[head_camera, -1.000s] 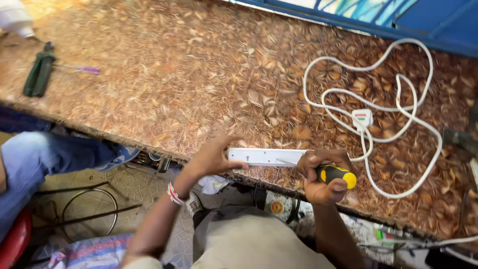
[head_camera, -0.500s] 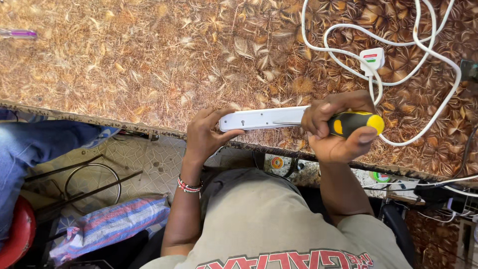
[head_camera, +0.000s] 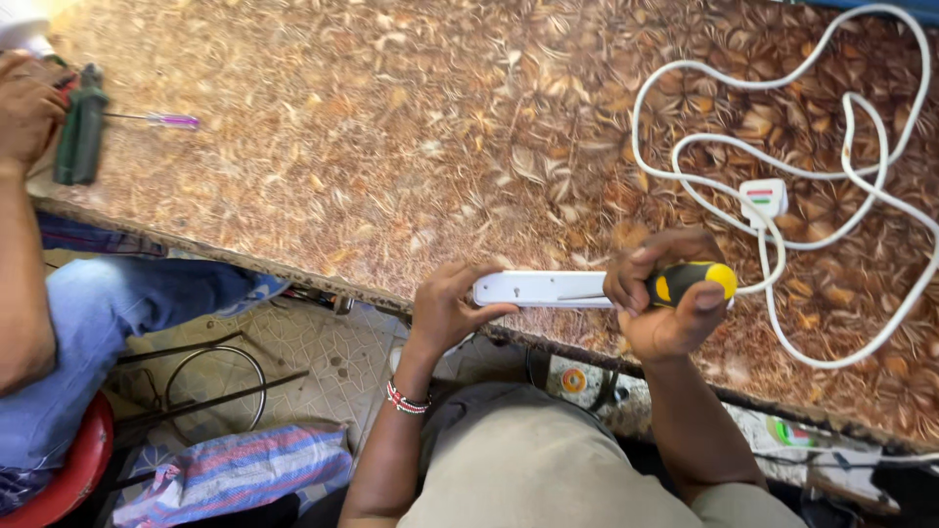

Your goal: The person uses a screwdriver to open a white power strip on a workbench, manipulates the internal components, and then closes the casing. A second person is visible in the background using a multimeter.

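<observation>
Power strip (head_camera: 543, 288), white and long, is held flat at the near edge of the brown patterned desk (head_camera: 391, 156), in front of the person. At the far left, a co-worker's hand (head_camera: 24, 108) is seen resting by a dark green tool (head_camera: 80, 137), with a thin purple-handled screwdriver (head_camera: 161, 120) lying just beside it. Further along, the left hand (head_camera: 452, 308) is closed around the left end of the strip, thumb on top and fingers curled beneath, so the casing is steadied against the desk edge. The right hand (head_camera: 665, 293) is wrapped tightly round the black and yellow handle of a screwdriver (head_camera: 690, 282), whose shaft is laid low along the strip towards a point near its middle; whether the tip is seated cannot be told. For the turning to be done well, the tip should be kept squarely in the screw head, firm pressure should be applied along the shaft, and the strip should be pinned so that it is not twisted. To the right, the white cable (head_camera: 782, 166) is left loosely coiled on the desk, with its plug (head_camera: 764, 198) lying among the loops, well apart from both hands.
</observation>
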